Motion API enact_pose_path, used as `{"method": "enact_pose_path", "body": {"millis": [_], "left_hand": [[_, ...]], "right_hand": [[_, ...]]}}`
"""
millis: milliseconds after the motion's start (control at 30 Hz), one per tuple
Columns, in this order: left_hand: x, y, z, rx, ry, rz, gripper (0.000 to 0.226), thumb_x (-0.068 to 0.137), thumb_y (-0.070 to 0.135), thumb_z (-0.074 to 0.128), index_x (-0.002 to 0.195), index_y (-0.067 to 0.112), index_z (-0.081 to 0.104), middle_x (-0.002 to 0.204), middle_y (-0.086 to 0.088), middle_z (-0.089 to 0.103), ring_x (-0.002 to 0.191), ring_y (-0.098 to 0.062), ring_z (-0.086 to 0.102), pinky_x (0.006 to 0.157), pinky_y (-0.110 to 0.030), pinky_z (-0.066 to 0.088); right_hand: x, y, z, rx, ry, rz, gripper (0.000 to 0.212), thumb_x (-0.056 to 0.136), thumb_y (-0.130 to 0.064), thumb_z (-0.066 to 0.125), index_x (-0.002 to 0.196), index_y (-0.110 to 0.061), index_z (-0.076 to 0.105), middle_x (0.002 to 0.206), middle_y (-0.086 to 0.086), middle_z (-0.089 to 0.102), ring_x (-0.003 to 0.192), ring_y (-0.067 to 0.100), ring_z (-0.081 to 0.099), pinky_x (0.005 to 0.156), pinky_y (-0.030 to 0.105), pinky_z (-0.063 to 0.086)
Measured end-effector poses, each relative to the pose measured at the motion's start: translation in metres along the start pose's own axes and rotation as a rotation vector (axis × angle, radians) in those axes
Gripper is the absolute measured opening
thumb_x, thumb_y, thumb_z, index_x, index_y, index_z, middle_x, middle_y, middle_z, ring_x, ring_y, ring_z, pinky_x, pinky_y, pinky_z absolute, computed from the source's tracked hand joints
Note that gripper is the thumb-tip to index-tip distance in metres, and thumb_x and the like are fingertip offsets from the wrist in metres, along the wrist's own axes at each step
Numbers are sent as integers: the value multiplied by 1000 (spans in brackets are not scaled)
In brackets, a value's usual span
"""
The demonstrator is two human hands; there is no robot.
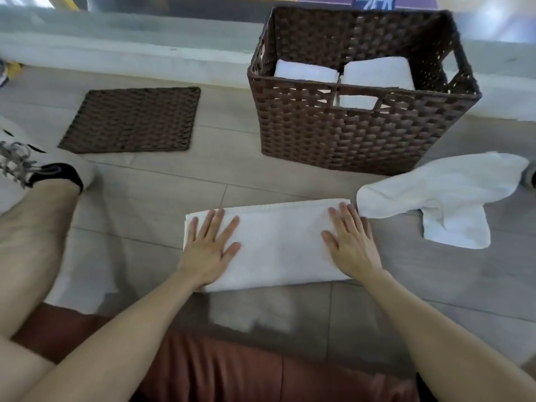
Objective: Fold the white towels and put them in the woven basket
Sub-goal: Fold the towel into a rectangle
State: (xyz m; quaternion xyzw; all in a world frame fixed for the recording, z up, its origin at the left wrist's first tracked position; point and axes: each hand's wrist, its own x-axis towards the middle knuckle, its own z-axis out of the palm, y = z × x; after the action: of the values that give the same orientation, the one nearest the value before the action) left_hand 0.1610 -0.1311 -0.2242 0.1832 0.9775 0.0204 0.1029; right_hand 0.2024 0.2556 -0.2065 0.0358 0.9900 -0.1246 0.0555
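— Grey tiled floor (162, 181). Where's the folded towel (278, 245)?
— Lower centre. My left hand (208, 250) and right hand (351, 248) press it flat, fingers straight and spread, gripping nothing.
— Risk?
— A loose lift could unfold it before it reaches the woven basket (348, 134), upper right. The crumpled towel (435, 198) beside it might snag.

At lower centre of the frame, a folded white towel (278, 245) is being pressed flat on the floor (435, 285) by the left grip (210, 245) and right grip (352, 242), fingers straight. More folded towels (377, 72) are being held in the woven basket (362, 134) at upper right.
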Motion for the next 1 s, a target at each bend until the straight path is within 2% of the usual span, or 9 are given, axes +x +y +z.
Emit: {"method": "enact_pose_path", "body": {"millis": [100,233,367,467,733,800,833,900,1000], "left_hand": [[16,-11,-3,27,71,32,64,111,54,24,172,39,10,181,-6,3,168,-26,-2,133,-59,1],[31,38,-25,70,161,71,72,100,28,54,168,18,32,177,-18,20,164,-40,16,132,-60,11],[24,124,-27,-37,90,193,67,111,52,29,172,33,12,181,-8,-3,167,-33,-8,130,-67,2],[16,131,-4,-16,-65,131,68,109,66,7,169,41,-13,177,0,-27,162,-27,-29,126,-71,-11],[34,128,-3,-35,-77,151,68,109,68,9,170,43,-8,178,2,-23,163,-24,-27,125,-68,-17],[37,121,-15,-107,-93,168,65,110,61,27,170,43,10,181,-2,-9,166,-26,-13,129,-65,-8],[38,113,-24,-139,-61,165,62,108,55,41,167,41,29,179,-8,11,166,-31,5,130,-62,6],[35,90,-44,-110,14,106,48,99,44,59,146,35,61,152,-11,51,143,-36,44,115,-51,36],[21,52,-64,-359,-178,-41,29,104,39,61,130,33,72,116,0,63,112,-24,64,94,-35,51]], "right_hand": [[-14,1,-14,87,172,292,63,103,-53,53,146,-6,49,145,18,56,136,39,50,107,54,46],[-19,12,-33,222,-24,619,73,90,-71,65,123,-6,54,126,15,65,120,38,60,97,49,52],[-12,10,-38,296,-218,735,92,77,-76,78,128,-3,53,121,11,67,113,34,66,86,41,55],[-9,10,-35,409,-327,761,83,75,-70,83,119,-3,61,115,8,70,105,31,66,83,39,54],[-6,13,-49,882,-317,836,87,64,-49,90,136,-6,65,132,6,70,116,30,68,103,46,57],[-10,6,-63,938,-283,839,73,66,-39,90,127,-6,68,125,7,72,110,29,69,100,46,58],[-9,0,-73,925,-263,826,65,69,-34,90,124,-6,69,122,7,72,108,29,68,97,45,59],[-6,-18,-98,867,-198,769,56,73,-28,87,122,-7,71,119,7,72,105,27,68,95,44,60],[1,-75,-144,759,-119,622,42,80,-25,82,117,-9,71,100,1,69,98,25,64,88,37,57]]}}
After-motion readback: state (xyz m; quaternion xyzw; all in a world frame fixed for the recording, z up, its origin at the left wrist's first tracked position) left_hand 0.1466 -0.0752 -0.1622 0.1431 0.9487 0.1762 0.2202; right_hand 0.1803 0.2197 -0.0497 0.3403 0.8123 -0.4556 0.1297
